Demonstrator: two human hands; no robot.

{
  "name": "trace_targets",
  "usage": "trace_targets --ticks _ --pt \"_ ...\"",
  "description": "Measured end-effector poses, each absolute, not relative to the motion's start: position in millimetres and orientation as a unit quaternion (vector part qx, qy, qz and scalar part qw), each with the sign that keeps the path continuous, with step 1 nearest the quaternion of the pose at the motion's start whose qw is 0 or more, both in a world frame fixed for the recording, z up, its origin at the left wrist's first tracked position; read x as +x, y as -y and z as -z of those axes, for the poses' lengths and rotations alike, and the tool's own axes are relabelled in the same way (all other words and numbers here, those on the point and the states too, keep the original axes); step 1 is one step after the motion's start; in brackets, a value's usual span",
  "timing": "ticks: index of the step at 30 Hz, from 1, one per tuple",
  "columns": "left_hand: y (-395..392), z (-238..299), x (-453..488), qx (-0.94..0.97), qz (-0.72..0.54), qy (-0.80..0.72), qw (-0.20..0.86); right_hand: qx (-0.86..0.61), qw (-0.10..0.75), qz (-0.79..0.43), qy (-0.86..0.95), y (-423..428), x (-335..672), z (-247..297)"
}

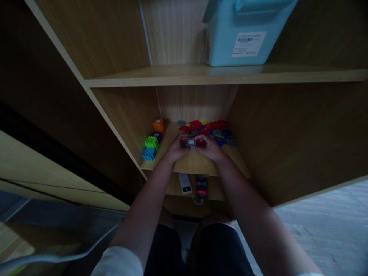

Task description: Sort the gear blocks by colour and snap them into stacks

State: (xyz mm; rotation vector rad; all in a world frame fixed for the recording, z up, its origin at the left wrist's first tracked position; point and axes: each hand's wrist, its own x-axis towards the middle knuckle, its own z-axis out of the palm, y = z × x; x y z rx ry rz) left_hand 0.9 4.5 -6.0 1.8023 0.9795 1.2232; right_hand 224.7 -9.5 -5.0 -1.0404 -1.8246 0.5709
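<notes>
Between my two hands, just over a wooden shelf (pixel 192 165), is a small grey block of toothed puzzle pieces (pixel 191 142) with a pale patch on its face. My left hand (pixel 177 148) closes on its left side, and my right hand (pixel 211 147) grips it from the right. Right behind my hands lies a spread of flat toothed pieces (pixel 219 125) in red, blue, yellow and grey. Along the shelf's left side stand an orange block (pixel 158 125), a purple block (pixel 157 136), a green block (pixel 151 143) and a blue block (pixel 148 154).
A light-blue bin (pixel 224 42) with a label stands on the upper shelf board (pixel 172 78). On the lower ledge are a white power bank (pixel 184 183) and a phone (pixel 201 188), joined by a cable. Cabinet side walls (pixel 301 134) enclose the compartment.
</notes>
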Motion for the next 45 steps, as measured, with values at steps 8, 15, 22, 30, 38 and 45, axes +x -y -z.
trace_targets --ticks 8,15,22,30,38,45 --pt "-3 4 1 0.704 -0.476 -0.378 0.367 -0.424 0.455 -0.230 0.749 10 226 5" --pt "-6 8 -4 0.673 -0.532 -0.394 0.329 -0.428 0.444 -0.193 0.764 10 230 7" --pt "-4 12 -6 0.701 -0.489 -0.413 0.315 -0.425 0.433 -0.164 0.778 7 230 13" --pt "-3 13 -7 0.707 -0.484 -0.411 0.310 -0.413 0.443 -0.175 0.776 5 229 15" --pt "-5 16 -6 0.713 -0.469 -0.425 0.302 -0.412 0.442 -0.173 0.777 4 229 15" --pt "-3 13 -6 0.722 -0.455 -0.429 0.296 -0.408 0.440 -0.186 0.778 5 228 14"
